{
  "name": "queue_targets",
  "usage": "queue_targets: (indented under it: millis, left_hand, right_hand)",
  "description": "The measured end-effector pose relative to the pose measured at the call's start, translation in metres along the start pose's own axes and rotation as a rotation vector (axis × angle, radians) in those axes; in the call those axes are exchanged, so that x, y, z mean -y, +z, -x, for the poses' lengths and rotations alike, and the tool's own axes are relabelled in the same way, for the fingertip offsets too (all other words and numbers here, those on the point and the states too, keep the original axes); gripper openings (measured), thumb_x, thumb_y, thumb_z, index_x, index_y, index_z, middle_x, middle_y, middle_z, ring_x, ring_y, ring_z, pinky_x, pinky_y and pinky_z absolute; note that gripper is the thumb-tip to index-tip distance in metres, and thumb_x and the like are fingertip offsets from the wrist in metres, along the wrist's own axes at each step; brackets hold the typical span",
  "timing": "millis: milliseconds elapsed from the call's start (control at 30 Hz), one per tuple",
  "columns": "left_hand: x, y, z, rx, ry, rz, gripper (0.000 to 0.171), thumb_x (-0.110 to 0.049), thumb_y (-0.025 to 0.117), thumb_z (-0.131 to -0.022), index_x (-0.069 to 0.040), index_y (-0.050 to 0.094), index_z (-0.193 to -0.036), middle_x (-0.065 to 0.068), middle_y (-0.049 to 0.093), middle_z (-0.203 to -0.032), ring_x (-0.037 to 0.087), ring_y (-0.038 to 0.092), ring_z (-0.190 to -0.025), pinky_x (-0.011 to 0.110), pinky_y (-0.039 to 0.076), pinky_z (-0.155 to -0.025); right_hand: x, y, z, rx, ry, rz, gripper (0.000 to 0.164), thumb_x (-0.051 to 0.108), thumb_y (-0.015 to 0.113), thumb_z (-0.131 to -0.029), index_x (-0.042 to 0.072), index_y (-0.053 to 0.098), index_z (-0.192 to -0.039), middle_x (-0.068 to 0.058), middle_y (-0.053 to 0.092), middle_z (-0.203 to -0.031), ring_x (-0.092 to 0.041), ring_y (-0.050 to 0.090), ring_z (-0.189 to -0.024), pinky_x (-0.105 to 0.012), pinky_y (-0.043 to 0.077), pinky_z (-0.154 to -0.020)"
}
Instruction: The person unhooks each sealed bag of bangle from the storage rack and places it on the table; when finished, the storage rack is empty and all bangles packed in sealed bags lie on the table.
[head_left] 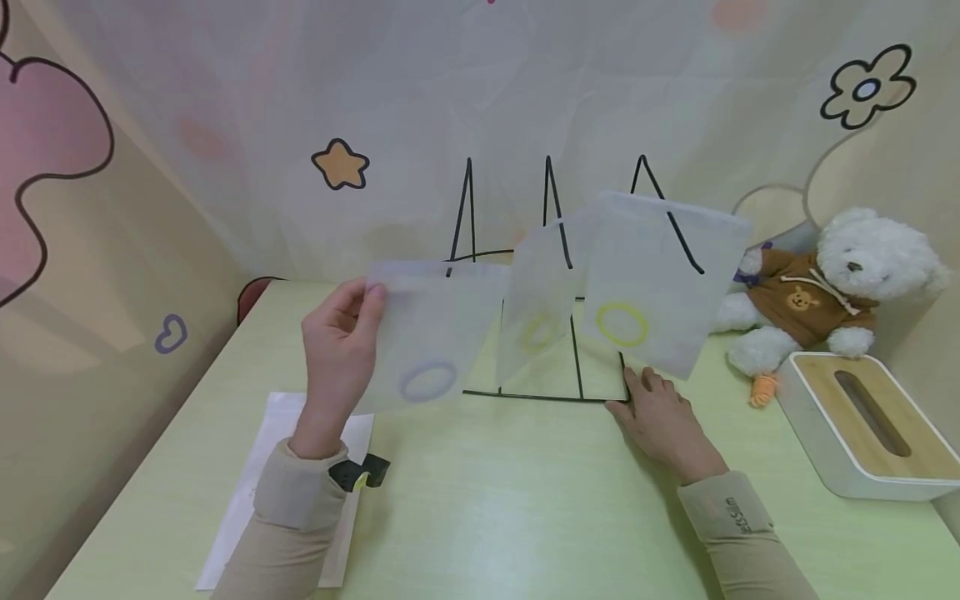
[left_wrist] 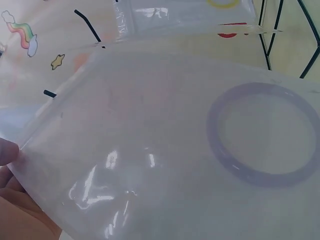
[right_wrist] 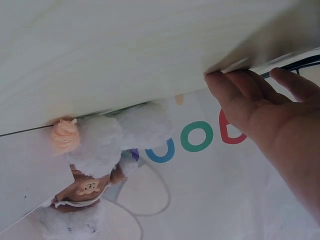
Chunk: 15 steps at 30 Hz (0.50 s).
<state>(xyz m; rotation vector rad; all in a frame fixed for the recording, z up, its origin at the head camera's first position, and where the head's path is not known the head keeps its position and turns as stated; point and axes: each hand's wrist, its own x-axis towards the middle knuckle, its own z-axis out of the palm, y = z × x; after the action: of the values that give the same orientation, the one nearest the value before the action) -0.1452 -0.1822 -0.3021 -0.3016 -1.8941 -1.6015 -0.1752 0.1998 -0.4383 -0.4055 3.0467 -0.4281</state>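
My left hand (head_left: 339,354) pinches the upper left edge of a translucent zip bag (head_left: 420,333) between thumb and fingers. A purple ring (left_wrist: 265,135) shows in the bag. The bag's top edge overlaps the left hook of a black wire rack (head_left: 525,396). Two more translucent bags hang on the rack, a middle bag (head_left: 532,283) and a right bag (head_left: 660,250), each with a yellow ring inside. My right hand (head_left: 663,417) rests on the table at the rack's front right corner, fingers extended, thumb beside the base bar (right_wrist: 305,62).
White sheets (head_left: 240,517) lie under my left forearm. On the right sits a white plush bear (head_left: 810,283) in a brown hoodie, behind a tissue box (head_left: 870,417) with a wooden lid. A decorated cloth backdrop (head_left: 420,100) stands behind the rack.
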Motion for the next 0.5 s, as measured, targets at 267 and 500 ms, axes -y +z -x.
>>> queue_targets:
  millis: [267,500]
  left_hand:
    - [-0.0018,0.0004,0.0028,0.009,-0.002,0.021,0.021,-0.011,0.061,-0.096,0.005,0.069,-0.106,0.019,0.069,-0.09,0.016,0.063,-0.075,0.022,0.05,-0.067]
    - [-0.0024,-0.0003,0.0044,0.013,0.013,0.036,0.02,-0.01,0.061,-0.096,0.005,0.069,-0.105,0.02,0.069,-0.09,0.017,0.065,-0.076,0.023,0.052,-0.068]
  right_hand:
    - [0.0021,-0.0012,0.0015,0.001,0.004,-0.007,0.066,0.038,0.047,-0.102,-0.008,0.03,-0.147,-0.034,0.031,-0.143,-0.055,0.034,-0.125,-0.071,0.035,-0.091]
    - [0.0022,-0.0022,0.0018,-0.008,-0.001,-0.005,0.066,0.037,0.048,-0.102,-0.007,0.031,-0.147,-0.033,0.033,-0.142,-0.054,0.035,-0.124,-0.07,0.035,-0.091]
